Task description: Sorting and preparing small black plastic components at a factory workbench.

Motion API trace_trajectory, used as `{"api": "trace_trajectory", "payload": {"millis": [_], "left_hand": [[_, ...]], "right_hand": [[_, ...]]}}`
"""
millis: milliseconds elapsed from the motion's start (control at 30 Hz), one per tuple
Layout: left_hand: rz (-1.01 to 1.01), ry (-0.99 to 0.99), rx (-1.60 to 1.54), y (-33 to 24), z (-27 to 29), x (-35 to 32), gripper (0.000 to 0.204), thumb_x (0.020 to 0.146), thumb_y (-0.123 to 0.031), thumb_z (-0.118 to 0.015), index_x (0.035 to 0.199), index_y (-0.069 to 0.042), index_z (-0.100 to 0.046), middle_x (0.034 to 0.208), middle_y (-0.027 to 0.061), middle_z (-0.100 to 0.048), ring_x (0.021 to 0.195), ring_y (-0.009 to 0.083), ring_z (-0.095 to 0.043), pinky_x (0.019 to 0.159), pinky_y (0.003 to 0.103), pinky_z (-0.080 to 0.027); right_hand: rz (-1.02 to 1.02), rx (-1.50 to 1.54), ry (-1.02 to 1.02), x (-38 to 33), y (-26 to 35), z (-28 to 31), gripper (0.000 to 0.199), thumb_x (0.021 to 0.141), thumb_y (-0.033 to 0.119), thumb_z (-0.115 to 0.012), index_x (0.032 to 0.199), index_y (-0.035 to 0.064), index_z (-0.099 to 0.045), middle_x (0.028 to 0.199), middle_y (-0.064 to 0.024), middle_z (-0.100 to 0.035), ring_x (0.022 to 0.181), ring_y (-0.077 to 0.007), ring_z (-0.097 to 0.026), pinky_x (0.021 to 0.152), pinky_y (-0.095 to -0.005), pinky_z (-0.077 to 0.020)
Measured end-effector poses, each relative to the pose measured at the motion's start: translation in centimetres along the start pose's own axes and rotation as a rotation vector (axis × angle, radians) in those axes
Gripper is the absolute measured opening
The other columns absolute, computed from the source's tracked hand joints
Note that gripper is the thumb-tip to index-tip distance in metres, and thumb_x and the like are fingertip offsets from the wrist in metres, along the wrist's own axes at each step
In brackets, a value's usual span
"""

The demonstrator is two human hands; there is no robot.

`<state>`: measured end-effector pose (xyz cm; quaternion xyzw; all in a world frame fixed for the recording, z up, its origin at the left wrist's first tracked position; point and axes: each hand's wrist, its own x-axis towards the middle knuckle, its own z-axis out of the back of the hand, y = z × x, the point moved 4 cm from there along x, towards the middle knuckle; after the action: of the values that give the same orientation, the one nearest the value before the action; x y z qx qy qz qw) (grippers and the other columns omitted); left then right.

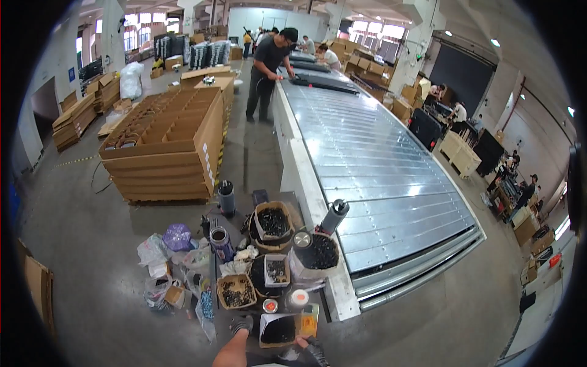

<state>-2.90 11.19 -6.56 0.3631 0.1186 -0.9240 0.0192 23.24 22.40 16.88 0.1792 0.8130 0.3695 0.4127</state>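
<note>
A shallow white box point(268, 336) of small black parts sits low in the picture, between my two hands. My right hand point(310, 348), in a dark glove with bare fingertips, is at the box's lower right corner, its fingers bent against the edge. My left hand point(242, 324), in a grey glove, is just left of the box and apart from it; its fingers are too small and dark to read. Right of the box lies a flat piece with a yellow-orange patch point(307, 324). A white-lidded jar point(299, 298) and a red-and-white tin point(270, 305) stand just beyond.
Cartons of small hardware point(237, 291), plastic bags point(177, 237) and a dark bottle point(221, 243) crowd the left. The metal roller conveyor point(379, 177) runs away to the right, a power tool point(334, 216) upright at its edge. A co-worker point(269, 67) leans over its far end. Cardboard dividers point(165, 165) stand left.
</note>
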Motion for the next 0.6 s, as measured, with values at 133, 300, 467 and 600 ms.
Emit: {"api": "trace_trajectory", "payload": {"millis": [133, 300, 467, 600], "left_hand": [[-0.204, 0.118, 0.26, -3.0, 6.0, -6.6, 0.056, 0.085, -0.046, -0.051, 0.123, -0.006, -0.06, 0.13, 0.0159, -0.058, 0.122, 0.0334, -0.054, 0.102, 0.048, -0.04], [-0.307, 0.04, 0.251, -0.7, 6.2, -6.4, 0.056, 0.088, -0.043, -0.05, 0.128, -0.005, -0.055, 0.129, 0.0169, -0.058, 0.119, 0.0391, -0.054, 0.102, 0.048, -0.039], [-0.56, -0.144, 0.459, 1.7, 4.6, -6.6, 0.05, 0.093, -0.035, -0.05, 0.134, -0.007, -0.048, 0.129, 0.0145, -0.057, 0.117, 0.0319, -0.054, 0.104, 0.054, -0.035], [-0.846, -0.233, 0.812, 6.2, -0.6, -2.2, 0.046, 0.095, -0.025, -0.045, 0.131, 0.003, -0.051, 0.128, 0.0149, -0.056, 0.105, 0.0271, -0.06, 0.097, 0.042, -0.044]], "right_hand": [[0.049, -0.016, -0.111, -0.4, 1.9, -0.2, 0.014, 0.092, 0.021, -0.065, 0.093, 0.0076, -0.064, 0.077, -0.0004, -0.062, 0.071, -0.0109, -0.057, 0.064, -0.0265, -0.0461], [0.136, -0.072, 0.012, -1.1, 3.0, -1.9, 0.016, 0.091, 0.025, -0.065, 0.091, 0.0086, -0.063, 0.074, 0.0001, -0.06, 0.068, -0.0108, -0.055, 0.061, -0.0261, -0.0445], [0.111, -0.074, 0.129, -0.2, 0.1, -2.8, 0.021, 0.09, 0.03, -0.064, 0.091, 0.0085, -0.065, 0.075, 0.0007, -0.06, 0.068, -0.0102, -0.055, 0.061, -0.0264, -0.0443], [0.04, -0.086, 0.159, -0.1, -1.3, -5.0, 0.023, 0.089, 0.031, -0.066, 0.093, 0.0075, -0.066, 0.078, 0.0012, -0.062, 0.07, -0.0105, -0.056, 0.062, -0.0258, -0.045]]}}
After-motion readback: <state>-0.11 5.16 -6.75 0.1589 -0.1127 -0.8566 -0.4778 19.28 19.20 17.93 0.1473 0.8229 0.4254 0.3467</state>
